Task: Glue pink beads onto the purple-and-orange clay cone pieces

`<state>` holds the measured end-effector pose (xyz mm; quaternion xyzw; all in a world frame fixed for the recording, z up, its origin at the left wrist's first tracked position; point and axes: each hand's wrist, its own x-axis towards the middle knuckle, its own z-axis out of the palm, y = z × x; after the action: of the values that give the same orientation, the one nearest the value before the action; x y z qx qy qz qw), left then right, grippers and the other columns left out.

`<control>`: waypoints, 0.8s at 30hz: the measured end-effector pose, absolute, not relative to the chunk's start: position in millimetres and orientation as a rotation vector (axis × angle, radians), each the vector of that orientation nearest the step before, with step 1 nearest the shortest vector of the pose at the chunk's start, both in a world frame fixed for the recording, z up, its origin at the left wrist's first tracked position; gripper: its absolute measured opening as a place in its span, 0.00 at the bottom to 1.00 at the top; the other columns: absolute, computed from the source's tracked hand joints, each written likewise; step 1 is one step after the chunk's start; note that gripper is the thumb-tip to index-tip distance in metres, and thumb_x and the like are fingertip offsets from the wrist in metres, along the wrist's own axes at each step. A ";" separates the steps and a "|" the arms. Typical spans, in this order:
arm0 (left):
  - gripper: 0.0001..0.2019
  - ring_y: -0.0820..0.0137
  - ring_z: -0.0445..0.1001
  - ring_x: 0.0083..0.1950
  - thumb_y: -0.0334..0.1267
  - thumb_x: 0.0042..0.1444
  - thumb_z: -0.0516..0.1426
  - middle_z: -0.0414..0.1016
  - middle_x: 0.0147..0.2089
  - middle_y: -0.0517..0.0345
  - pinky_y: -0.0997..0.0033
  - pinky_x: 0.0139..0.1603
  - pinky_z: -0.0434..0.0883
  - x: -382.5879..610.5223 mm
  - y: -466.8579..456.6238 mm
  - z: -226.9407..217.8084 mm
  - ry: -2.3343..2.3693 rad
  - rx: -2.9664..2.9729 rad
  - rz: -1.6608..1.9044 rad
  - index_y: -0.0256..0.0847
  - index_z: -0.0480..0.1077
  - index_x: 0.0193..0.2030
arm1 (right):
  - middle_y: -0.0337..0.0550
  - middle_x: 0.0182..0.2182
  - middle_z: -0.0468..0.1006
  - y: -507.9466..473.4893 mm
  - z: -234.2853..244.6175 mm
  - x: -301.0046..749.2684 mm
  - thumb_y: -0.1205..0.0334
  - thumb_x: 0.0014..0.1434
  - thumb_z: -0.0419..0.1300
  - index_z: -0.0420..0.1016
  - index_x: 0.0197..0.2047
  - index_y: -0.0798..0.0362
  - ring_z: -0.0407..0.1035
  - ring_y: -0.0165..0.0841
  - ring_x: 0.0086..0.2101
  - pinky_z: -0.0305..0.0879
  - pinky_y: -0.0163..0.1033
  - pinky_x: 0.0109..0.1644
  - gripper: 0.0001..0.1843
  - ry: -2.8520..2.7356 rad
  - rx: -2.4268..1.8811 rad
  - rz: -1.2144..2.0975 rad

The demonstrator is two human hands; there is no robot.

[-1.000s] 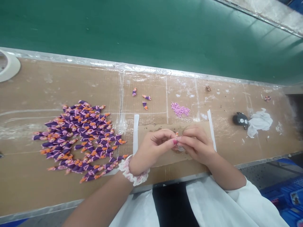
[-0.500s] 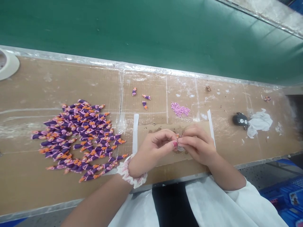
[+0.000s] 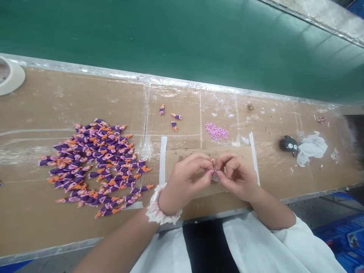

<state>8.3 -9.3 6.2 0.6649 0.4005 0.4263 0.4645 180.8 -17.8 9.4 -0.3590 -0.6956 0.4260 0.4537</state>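
Note:
Over a cardboard mat [image 3: 182,151], my left hand [image 3: 186,178] and my right hand [image 3: 239,176] meet fingertip to fingertip. Thumbs and forefingers of both are pinched around a small figurine [image 3: 212,161], whose orange top peeks out; the fingers hide most of it. Just below the fingertips shows a small pale, clear patch [image 3: 215,177] that I cannot make out. A ruffled scrunchie [image 3: 160,206] circles my left wrist. Beyond my hands lies a patch of tiny pink beads [image 3: 216,132], with a few purple and orange figurines [image 3: 176,116] to its left.
A large heap of purple and orange figurines [image 3: 108,176] covers the table's left part. White tape strips [image 3: 163,159] edge the mat. To the right are a black round thing with eyes [image 3: 287,144] and a crumpled white tissue [image 3: 312,148]. A tape roll [image 3: 17,77] sits far left.
My right fingers have shifted their pinch and curled more, with the hand's knuckles turned. My left hand has moved very slightly. The figurine stays between my fingertips.

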 end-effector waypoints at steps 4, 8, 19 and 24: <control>0.05 0.73 0.75 0.37 0.27 0.57 0.56 0.76 0.36 0.54 0.75 0.39 0.73 8.8 -11.3 0.5 0.979 1.895 1.175 0.40 0.70 0.33 | 0.37 0.33 0.69 -17.5 9.1 180.7 0.77 0.57 0.58 0.57 0.31 0.49 0.68 0.28 0.34 0.68 0.34 0.34 0.15 -1.711 -0.898 1.073; 0.05 0.73 0.74 0.36 0.26 0.57 0.56 0.75 0.36 0.54 0.76 0.37 0.73 10.3 -13.1 -2.1 0.977 2.017 1.243 0.40 0.68 0.34 | 0.37 0.33 0.69 -16.7 9.4 181.4 0.77 0.56 0.57 0.57 0.31 0.49 0.67 0.27 0.33 0.67 0.34 0.34 0.15 -1.720 -0.872 1.092; 0.06 0.72 0.75 0.36 0.26 0.58 0.56 0.75 0.35 0.55 0.75 0.36 0.74 11.6 -13.1 -2.4 0.944 2.034 1.249 0.41 0.68 0.35 | 0.36 0.32 0.68 -18.7 10.7 182.9 0.79 0.56 0.57 0.57 0.31 0.49 0.66 0.27 0.33 0.66 0.35 0.36 0.15 -1.740 -0.856 1.073; 0.04 0.71 0.77 0.40 0.28 0.59 0.58 0.77 0.39 0.53 0.73 0.41 0.75 8.1 -12.9 -5.1 1.048 1.917 1.207 0.40 0.74 0.37 | 0.37 0.32 0.68 -15.0 19.9 193.6 0.78 0.56 0.57 0.57 0.31 0.49 0.66 0.27 0.32 0.65 0.35 0.34 0.15 -1.794 -0.925 1.039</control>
<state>8.1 -12.9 -5.1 0.7283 0.3981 0.4588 0.3173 193.6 -15.0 19.9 -0.3696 -0.7163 0.4151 0.4219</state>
